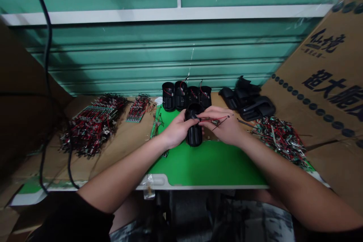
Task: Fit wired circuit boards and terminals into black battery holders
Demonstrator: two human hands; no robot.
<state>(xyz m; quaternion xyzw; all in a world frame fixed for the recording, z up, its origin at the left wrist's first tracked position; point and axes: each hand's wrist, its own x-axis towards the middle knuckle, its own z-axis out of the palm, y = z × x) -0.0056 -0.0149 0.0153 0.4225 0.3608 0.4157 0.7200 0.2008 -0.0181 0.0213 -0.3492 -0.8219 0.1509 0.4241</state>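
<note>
My left hand (178, 130) is closed round a black plastic housing (194, 136), held upright over the front of the green board (210, 166). Its thumb presses near the housing's upper opening. From the right, my right hand (222, 123) pinches thin red and black wires (217, 120) against the same opening. A small part hangs on those wires, too small to make out. Just beyond my hands, several similar black housings (180, 94) stand in a row, with red wires showing inside some of them.
Wired circuit boards (90, 124) are heaped at the left, beside a smaller bunch (137, 109). Another pile of wired parts (280, 140) lies at the right, below loose black shells (249, 100). Cardboard (326, 94) walls the right side; a black cable (47, 45) hangs at left.
</note>
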